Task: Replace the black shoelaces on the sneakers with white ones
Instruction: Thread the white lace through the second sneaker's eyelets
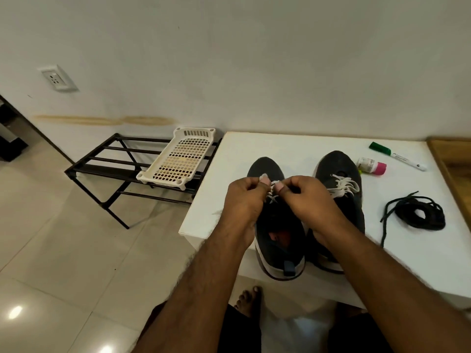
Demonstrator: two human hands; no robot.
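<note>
lacing the left sneaker (276, 240)
i saw left hand (243, 200) and right hand (309, 197) each pinching its white lace (273, 193).

A plain white wall (254, 59) fills the upper half of the view, with a white electrical socket (58, 78) set into it at the left and a long yellowish stain (107, 120) smeared lower down. The floor (51, 250) is glossy cream tile, catching two bright spots of overhead light near the bottom left. Against the wall stands a low black metal rack (112, 169) — a cream perforated plastic tray (179, 159) rests on its top bars. Beside the rack sits a white worktop (204, 215), and a wooden surface (456, 164) edges in at the far right. Dark furniture (10, 133) shows at the left edge.
</note>
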